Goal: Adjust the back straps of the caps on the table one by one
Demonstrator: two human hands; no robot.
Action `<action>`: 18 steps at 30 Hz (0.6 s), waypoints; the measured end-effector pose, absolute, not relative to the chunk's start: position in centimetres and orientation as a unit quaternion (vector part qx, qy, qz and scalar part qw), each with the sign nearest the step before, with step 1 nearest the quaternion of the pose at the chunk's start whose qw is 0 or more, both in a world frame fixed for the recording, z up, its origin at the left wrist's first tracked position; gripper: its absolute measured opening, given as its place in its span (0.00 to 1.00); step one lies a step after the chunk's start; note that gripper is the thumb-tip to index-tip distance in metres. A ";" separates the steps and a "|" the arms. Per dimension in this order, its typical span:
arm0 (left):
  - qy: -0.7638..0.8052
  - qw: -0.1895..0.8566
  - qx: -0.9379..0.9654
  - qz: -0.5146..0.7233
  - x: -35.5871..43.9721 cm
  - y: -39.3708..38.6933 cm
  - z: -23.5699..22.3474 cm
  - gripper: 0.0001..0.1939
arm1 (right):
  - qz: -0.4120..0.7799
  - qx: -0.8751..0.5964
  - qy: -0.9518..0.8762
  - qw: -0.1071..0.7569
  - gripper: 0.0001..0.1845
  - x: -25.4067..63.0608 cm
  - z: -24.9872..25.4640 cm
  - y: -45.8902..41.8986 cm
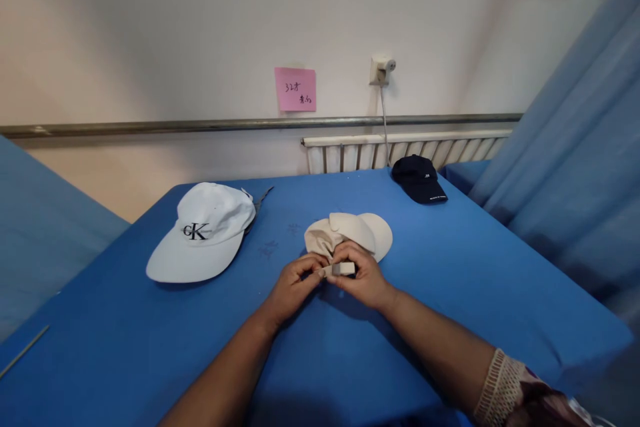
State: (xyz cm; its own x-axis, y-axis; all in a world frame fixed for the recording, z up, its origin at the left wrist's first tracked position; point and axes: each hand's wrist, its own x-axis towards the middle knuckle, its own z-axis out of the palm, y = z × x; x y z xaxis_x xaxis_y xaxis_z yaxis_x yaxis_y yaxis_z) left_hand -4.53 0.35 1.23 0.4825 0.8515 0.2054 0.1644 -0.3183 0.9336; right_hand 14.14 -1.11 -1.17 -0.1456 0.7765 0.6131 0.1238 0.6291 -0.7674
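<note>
A beige baseball cap (353,230) lies on its side in the middle of the blue table, its brim pointing right. Both hands are at the cap's near edge, on its back strap (345,269), which has a grey buckle-like piece. My left hand (297,283) pinches the strap's left part between thumb and fingers. My right hand (365,277) is closed on the strap and buckle from the right, with the strap's end showing over its thumb. Part of the cap's crown is hidden behind the fingers.
A white cap (215,227) with black letters sits at the left, a dark navy cap (419,179) at the back right. A thin stick (24,350) lies near the left edge. Blue curtains (565,167) hang at both sides; a radiator (350,155) stands behind the blue table (210,340).
</note>
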 end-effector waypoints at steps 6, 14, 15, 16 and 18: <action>0.471 0.483 0.511 0.533 -6.9 2.7 1.3 0.11 | 0.256 -0.358 -0.629 0.641 0.12 14.5 -1.6 -0.6; 0.387 0.382 0.789 0.287 -3.8 -0.4 1.8 0.18 | 0.184 -0.390 -0.633 0.643 0.10 13.9 -1.1 -1.1; 0.382 0.442 0.746 0.320 -2.9 -1.0 1.4 0.17 | 0.179 -0.382 -0.652 0.630 0.10 13.5 -0.8 -1.6; 0.380 0.503 0.687 0.362 -2.1 -1.4 1.1 0.14 | 0.179 -0.369 -0.680 0.608 0.12 13.0 -0.5 -2.2; 0.367 0.603 0.553 0.443 -1.1 -1.7 0.7 0.07 | 0.177 -0.314 -0.753 0.550 0.21 12.2 0.2 -3.4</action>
